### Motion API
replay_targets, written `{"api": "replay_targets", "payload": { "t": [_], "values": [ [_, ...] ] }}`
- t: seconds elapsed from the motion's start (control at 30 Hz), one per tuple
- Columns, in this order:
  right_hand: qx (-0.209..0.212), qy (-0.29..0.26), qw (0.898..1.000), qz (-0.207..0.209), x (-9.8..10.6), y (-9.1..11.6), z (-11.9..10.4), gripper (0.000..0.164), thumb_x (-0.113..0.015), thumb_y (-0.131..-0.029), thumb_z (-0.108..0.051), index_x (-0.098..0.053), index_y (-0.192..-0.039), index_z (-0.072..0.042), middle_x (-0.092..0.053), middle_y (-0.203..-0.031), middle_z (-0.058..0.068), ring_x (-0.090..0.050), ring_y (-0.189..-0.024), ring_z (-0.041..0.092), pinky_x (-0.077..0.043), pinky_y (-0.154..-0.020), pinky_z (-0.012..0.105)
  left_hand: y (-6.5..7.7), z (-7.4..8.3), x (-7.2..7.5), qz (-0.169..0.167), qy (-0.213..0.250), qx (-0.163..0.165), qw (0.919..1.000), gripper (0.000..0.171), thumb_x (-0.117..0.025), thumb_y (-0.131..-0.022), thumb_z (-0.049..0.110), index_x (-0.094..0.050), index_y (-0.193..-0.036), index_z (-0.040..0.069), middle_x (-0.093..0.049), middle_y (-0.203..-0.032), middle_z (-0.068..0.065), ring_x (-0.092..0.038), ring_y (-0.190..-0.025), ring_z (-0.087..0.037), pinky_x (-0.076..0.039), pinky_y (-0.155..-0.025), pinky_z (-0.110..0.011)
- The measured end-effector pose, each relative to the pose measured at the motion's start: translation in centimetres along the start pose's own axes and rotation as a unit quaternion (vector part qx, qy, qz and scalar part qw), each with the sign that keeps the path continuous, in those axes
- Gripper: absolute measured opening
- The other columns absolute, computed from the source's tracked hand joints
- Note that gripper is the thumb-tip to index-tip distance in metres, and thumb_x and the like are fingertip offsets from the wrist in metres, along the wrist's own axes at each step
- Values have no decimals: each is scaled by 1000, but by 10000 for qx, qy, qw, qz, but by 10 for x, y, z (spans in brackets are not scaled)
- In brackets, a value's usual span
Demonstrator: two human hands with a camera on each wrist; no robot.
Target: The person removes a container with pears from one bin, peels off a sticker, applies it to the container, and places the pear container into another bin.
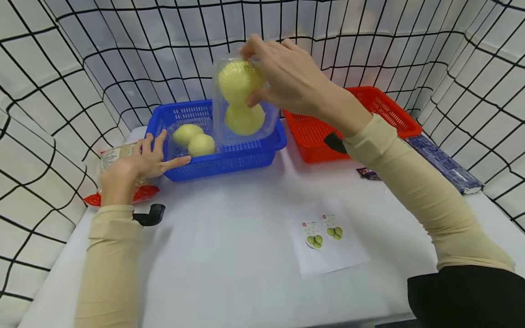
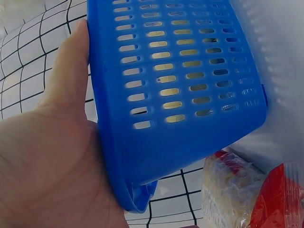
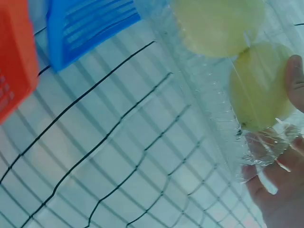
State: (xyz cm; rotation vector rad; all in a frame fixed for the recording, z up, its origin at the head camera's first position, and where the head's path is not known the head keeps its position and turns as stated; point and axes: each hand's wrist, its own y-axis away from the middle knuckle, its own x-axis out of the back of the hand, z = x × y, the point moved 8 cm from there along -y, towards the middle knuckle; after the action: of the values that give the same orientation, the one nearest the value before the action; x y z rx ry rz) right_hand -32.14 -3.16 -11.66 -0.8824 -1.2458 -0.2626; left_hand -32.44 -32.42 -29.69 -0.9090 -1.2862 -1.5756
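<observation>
My right hand [image 1: 291, 75] grips a clear plastic pack [image 1: 268, 120] by its upper end, with two round yellow-green fruits [image 1: 244, 119] in it. The pack is held upright over the blue basket [image 1: 217, 166]. In the right wrist view the thumb lies across one fruit [image 3: 261, 85] and the fingertips are under the clear plastic. Spread over the left end of the basket's rim is my left hand [image 1: 141, 161], its thumb straight along the front edge. Two more yellow-green fruits [image 1: 201, 145], in clear wrapping, lie inside the basket near that hand.
Right of the blue basket stands a red basket [image 1: 313, 146]. A bag with red ends [image 1: 143, 193] lies left. A printed sheet [image 1: 332, 259] with fruit pictures, a small dark packet [image 1: 368, 173] and a blue package [image 1: 447, 164] are on the table. Black wire mesh [image 1: 180, 48] encloses the sides.
</observation>
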Motion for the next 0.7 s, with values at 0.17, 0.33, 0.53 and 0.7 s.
{"api": "replay_targets", "payload": {
  "t": [0.17, 0.33, 0.53, 0.7],
  "values": [
    [191, -803, 9962, -295, 2, 45, -19, 79, -84, -80, -50, -46, -138, -12, -62, -144, 4, -61, -117, 21, -49, -98, 37, -9, -8, 3, -4, 134, 13, 9999, 126, -32, -84, 94, 34, -157, 14, 31, -161, -36, 23, -147, -64, 4, -112, -86],
    [493, -1613, 9769, -1314, -36, 73, -35, 72, -80, -80, -58, -48, -129, -17, -66, -131, -2, -65, -116, 13, -55, -97, 34, -15, -14, -2, -66, 200, 59, 9998, 128, -33, -83, 94, 36, -155, 15, 34, -159, -36, 24, -146, -65, 2, -110, -87],
    [629, -2331, 9352, -2591, -97, 93, -44, 66, -75, -85, -60, -47, -128, -19, -68, -126, -3, -64, -116, 11, -56, -94, 30, 4, -3, -6, -183, 60, 39, 9998, 119, -31, -92, 85, 34, -155, 8, 31, -158, -41, 22, -145, -67, 3, -112, -85],
    [775, -2522, 9103, -3189, -132, 99, -45, 59, -75, -88, -55, -48, -124, -17, -66, -106, -2, -62, -99, 14, -50, -85, 32, 4, 4, -2, -150, 17, -33, 9999, 117, -29, -92, 86, 34, -156, 10, 31, -159, -39, 22, -145, -66, 4, -112, -86]
  ]
}}
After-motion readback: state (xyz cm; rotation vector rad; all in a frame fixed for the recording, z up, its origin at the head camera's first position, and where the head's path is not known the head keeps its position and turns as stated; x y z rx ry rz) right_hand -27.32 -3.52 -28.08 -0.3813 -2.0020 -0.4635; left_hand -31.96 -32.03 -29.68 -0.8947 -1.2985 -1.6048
